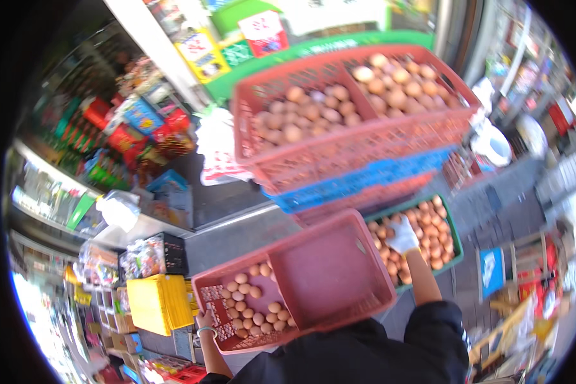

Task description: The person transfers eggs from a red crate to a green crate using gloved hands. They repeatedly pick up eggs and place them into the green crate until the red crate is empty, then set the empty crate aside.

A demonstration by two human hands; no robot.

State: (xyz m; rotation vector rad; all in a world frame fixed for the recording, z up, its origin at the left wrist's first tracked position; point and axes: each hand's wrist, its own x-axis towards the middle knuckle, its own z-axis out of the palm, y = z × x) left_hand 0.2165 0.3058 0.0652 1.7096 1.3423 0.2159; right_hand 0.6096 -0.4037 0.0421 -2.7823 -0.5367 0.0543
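A red plastic crate [333, 281], split by a divider, lies in front of me; its left half has several brown eggs [258, 318], its right half shows a bare bottom. At the crate's left end my left hand [205, 319], bare with a band at the wrist, grips the rim. My right hand [403, 236], in a white glove, reaches down onto the brown eggs [431, 230] in a green crate [456, 240] to the right. Its fingertips are among the eggs; whether they hold one cannot be told.
Beyond, a large red crate [360, 139] of eggs stands on a blue crate [365, 175]. Yellow crates [158, 302] and a black crate [175, 252] of bagged goods stand left. A white plastic bag [218, 149] hangs by the large crate; a blue sign [491, 272] stands right.
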